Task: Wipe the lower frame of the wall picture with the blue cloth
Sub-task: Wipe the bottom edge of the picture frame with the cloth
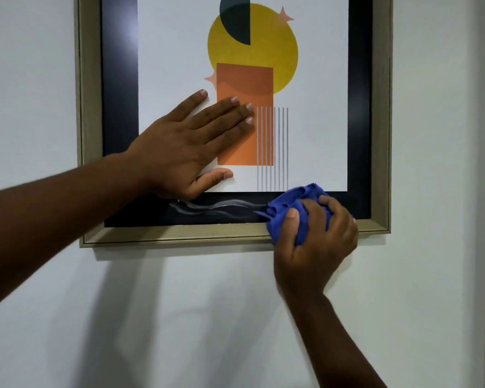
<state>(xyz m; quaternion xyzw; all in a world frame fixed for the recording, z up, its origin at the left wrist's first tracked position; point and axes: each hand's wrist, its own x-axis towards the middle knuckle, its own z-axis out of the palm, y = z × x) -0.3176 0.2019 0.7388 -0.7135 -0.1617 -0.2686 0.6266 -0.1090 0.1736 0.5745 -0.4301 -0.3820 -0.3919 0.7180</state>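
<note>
Two bare hands are up on a picture that hangs on a white wall (39,317). The left hand (185,144) is spread open and lies flat on the glass of the wall picture (314,79). Its fingers are straight and close side by side, and they point toward 2 o'clock. The fingertips (248,107) rest on the orange block in the art. The thumb (221,175) sticks out low, near the black band at the bottom. This hand holds nothing. Its arm comes in from 8 o'clock, long and almost straight.

The right hand (317,236) is closed tight around the blue cloth (294,203). The cloth is bunched into a ball, and its blue folds poke out above and to the left of the fingers. The thumb presses on the front of the cloth. The cloth sits at about 5 o'clock on the picture, touching the black band and the lower frame (179,235) near the right corner. The right arm comes up from 5 o'clock, with the wrist bent a little toward the wall.

Pale wavy streaks (213,208) lie on the black band, just left of the cloth, between the two hands.
</note>
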